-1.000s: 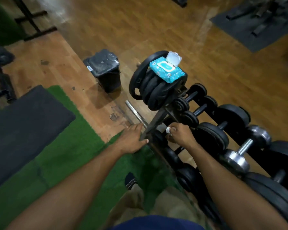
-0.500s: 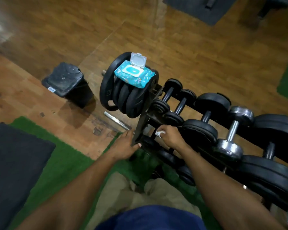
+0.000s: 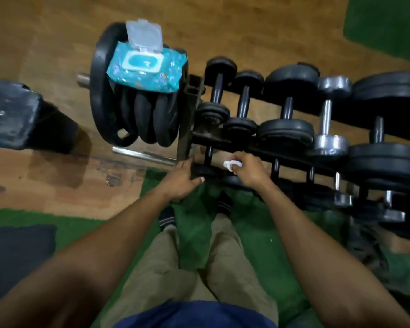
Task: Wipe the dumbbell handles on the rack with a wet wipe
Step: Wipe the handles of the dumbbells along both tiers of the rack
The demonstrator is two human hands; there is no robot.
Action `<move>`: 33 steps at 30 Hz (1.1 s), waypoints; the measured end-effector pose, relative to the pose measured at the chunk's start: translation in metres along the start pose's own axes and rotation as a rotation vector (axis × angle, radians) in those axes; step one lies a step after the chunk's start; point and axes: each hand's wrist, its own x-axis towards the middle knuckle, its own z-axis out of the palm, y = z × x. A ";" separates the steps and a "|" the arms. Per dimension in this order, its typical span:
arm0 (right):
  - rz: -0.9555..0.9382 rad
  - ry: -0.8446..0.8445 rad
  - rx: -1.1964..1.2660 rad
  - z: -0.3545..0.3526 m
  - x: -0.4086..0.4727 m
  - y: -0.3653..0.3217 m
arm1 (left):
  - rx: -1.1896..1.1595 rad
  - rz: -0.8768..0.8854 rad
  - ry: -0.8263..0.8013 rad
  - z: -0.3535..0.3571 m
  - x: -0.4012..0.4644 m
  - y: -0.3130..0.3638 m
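Now, line by line:

Wipe: our right hand pinches a small white wet wipe bunched between thumb and fingers — soft, limp and damp, so we judge it will fold round a bar readily but could slip or tear if we drag it hard.

Where it is: the wipe sits at the lower tier of the rack, just beside a dark dumbbell handle at the rack's left end; whether it touches the bar we cannot tell.

Left hand: our left hand rests on the rack's upright post with fingers fairly straight and the thumb laid against a black dumbbell head — bracing, not gripping anything.

Handles: thin, rigid bars between heavy heads; some are black, one on the upper tier is chrome and probably slicker. We would wrap the wipe round the middle of a bar and slide along it.

Dumbbells: heavy and stiff, seated in the rack — we judge they need no lifting, only rubbing in place.

Supply: a blue wipe packet, lid open, lies on the stacked weight plates to the left.

Risk: knuckles catching between close-set heads.
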 end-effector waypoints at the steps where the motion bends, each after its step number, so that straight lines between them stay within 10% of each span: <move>1: 0.025 0.009 0.026 0.010 0.000 0.004 | 0.004 0.005 -0.017 0.000 0.006 -0.008; 13: 0.289 0.232 0.560 0.134 0.100 0.079 | 0.008 -0.080 -0.032 0.058 0.139 -0.091; 21: 0.124 0.253 0.299 0.165 0.178 0.140 | -0.075 -0.165 0.018 0.148 0.231 -0.082; 33: 0.012 -0.162 0.145 0.159 0.211 0.147 | -0.113 -0.254 0.370 0.165 0.234 -0.064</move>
